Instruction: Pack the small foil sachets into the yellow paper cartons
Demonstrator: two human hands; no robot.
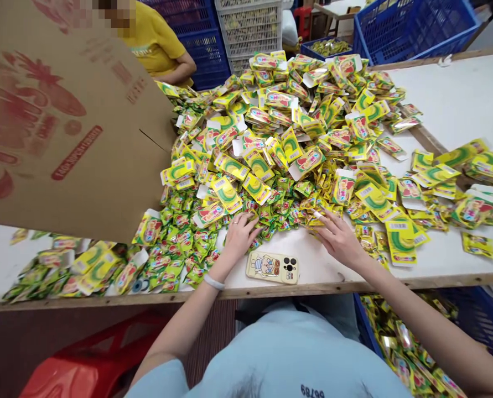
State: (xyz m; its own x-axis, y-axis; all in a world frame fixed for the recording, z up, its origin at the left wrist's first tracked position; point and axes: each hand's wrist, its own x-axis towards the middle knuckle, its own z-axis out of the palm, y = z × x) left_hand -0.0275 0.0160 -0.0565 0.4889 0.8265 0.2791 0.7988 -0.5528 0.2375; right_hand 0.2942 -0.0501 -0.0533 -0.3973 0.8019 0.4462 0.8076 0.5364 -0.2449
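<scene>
My left hand (pixel 241 235) rests at the front of the heap, its fingers apart and touching the small green candy packets (pixel 183 237). To the right, my right hand (pixel 340 240) reaches into the small yellow candy packets (pixel 325 182) with fingers stretched out; something white covers one fingertip. Neither hand shows a packet in its grasp, though the fingertips are partly hidden among the packets. Above both hands, yellow and green printed candy boxes (pixel 254 166) are piled, several with white flaps open. A phone in a cream cartoon case (pixel 271 268) lies between my forearms.
A large printed cardboard carton (pixel 105 138) stands on the left of the white table (pixel 457 94). Across the table is a person in a yellow shirt (pixel 159 41). Blue crates (pixel 416 27) stand behind, and a red stool (pixel 80 365) is below. Another packet-filled blue crate (pixel 474 309) sits at lower right.
</scene>
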